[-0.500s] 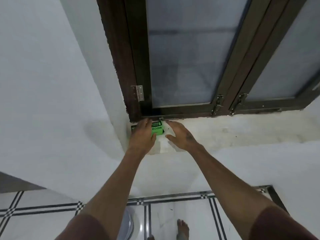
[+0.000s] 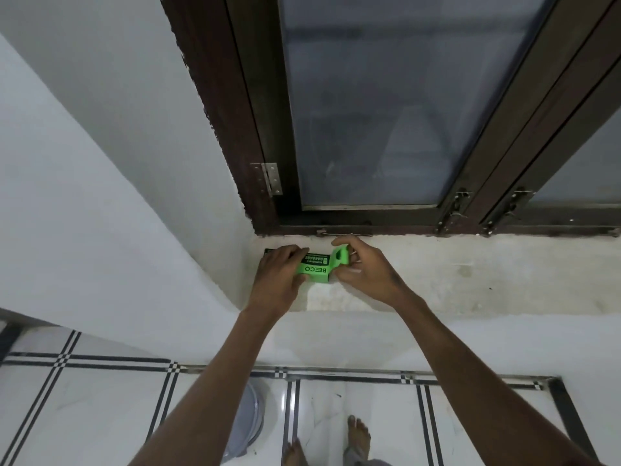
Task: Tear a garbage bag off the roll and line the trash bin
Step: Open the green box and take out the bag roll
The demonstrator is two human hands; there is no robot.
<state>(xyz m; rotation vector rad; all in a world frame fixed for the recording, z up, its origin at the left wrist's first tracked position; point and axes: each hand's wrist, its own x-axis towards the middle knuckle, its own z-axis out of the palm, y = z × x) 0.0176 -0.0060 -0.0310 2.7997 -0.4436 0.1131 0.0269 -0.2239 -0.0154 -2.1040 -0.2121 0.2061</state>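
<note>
Garbage-bag box (image 2: 314, 269) — green cardboard, flap open — gripped on rough sill (image 2: 470, 280)

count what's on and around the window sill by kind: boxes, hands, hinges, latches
green garbage bag box: 1
hands: 2, left hand and right hand, both on the box
hinge: 1
window latches: 2
total: 6
</note>
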